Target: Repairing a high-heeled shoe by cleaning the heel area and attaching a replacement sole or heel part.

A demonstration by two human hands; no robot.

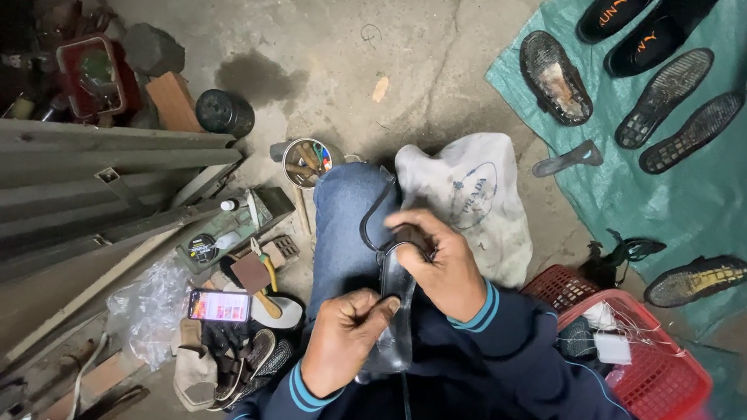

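I sit with a dark shiny shoe piece [395,320] resting on my lap, over my jeans-clad knee [343,225]. My left hand [343,339] grips its lower part, fingers closed on the edge. My right hand [438,259] is closed over its upper end, where a thin dark strap or cord [372,214] loops out to the left. Both sleeves are dark blue with light blue cuff stripes.
A dirty white cloth bag [475,198] lies just beyond my knee. A red plastic basket [636,356] sits at my right. Shoe soles [555,79] and black shoes lie on a green tarp [710,199]. A lit phone [218,306], a tin of tools [308,161] and a hammer are at my left.
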